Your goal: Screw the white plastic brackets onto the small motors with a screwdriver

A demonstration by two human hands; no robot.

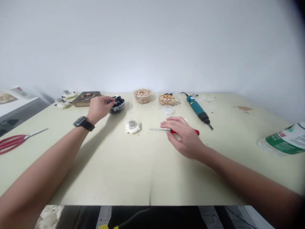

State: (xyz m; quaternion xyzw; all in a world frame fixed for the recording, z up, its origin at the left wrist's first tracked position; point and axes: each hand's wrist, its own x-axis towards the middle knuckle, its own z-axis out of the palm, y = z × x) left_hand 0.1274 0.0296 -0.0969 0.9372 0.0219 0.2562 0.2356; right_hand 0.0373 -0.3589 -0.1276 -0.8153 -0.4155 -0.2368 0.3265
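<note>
My left hand [101, 108], with a black watch on its wrist, reaches to a clear round tub of small black parts [117, 106]. Its thumb and fingertips are pinched together at the tub's rim; anything between them is too small to name. My right hand [183, 135] rests over a red-handled screwdriver [159, 129] lying on the table, fingers stretched out and thumb apart, hiding part of the handle. The screwdriver's shaft points left towards a white plastic part with a round metal piece on top [132, 126], which stands between my hands, touched by neither.
Behind are two tubs of small tan parts [142, 96] [166, 100], with a clear lid [168, 110] before one. A teal electric screwdriver [197, 109] lies right, a green-labelled bottle [283, 140] farther right. On the left are red scissors [21, 141], a brown block [82, 99] and white parts [62, 103].
</note>
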